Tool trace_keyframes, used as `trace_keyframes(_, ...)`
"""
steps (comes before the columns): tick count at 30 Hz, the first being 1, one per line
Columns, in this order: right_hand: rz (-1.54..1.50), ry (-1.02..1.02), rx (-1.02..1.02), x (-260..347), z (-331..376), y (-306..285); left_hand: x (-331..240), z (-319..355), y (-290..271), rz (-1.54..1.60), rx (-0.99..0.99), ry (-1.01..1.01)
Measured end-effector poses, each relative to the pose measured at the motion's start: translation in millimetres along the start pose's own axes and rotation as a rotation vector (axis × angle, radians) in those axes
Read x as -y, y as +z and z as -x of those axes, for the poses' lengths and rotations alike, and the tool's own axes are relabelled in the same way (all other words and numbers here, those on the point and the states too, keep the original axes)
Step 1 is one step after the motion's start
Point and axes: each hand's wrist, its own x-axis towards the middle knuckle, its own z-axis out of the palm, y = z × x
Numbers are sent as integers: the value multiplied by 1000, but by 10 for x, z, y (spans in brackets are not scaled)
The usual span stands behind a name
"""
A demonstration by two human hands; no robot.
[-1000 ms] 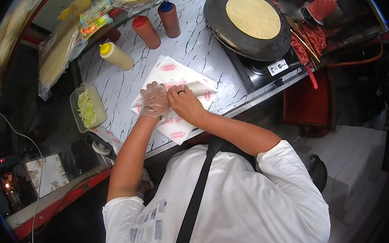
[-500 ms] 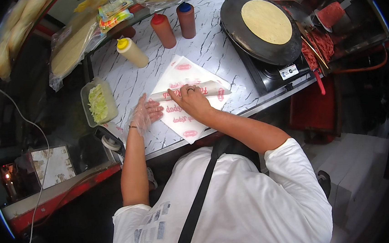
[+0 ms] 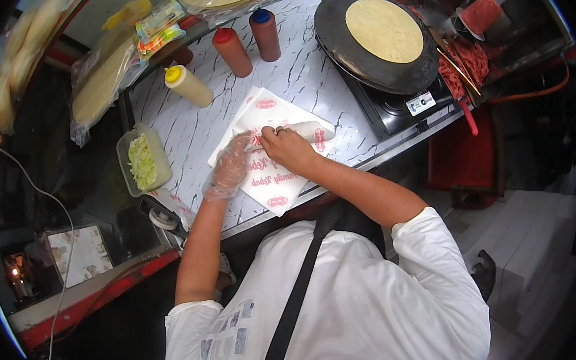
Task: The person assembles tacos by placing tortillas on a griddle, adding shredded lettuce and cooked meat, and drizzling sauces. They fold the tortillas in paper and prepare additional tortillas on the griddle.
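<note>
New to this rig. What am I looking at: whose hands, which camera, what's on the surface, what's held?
No machine here, just a person's own two hands, seen from above by the left of two head-worn fisheye cameras; that's why edges bend. The left hand wears a clear plastic glove; the right hand is bare, with a ring. Both touch a paper roll lying on printed wrapping paper; how tightly they grasp it is hidden. On the marble-patterned counter are three squeeze bottles, a plastic container of shredded greens, and a gas stove bearing a black griddle with a flatbread.
</note>
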Motion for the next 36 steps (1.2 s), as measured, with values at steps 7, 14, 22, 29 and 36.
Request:
trace_keyframes(7,-130,27,-21,-217,-199,-26,470,-465,9,123,33,-130)
trace_keyframes(14,57,71,-78,-360,-350,48,588,-735,75,-289,-89,-45)
trace_keyframes(22,81,39,25,-383,-416,-11,388,-229,-3,-102,-106,30)
trace_keyframes(29,-62,-8,-24,-293,-232,-36,208,17,-55,-188,-35,-45)
trace_keyframes(36,-30,-62,-32,-449,-306,78,283,49,27,-106,-74,-141)
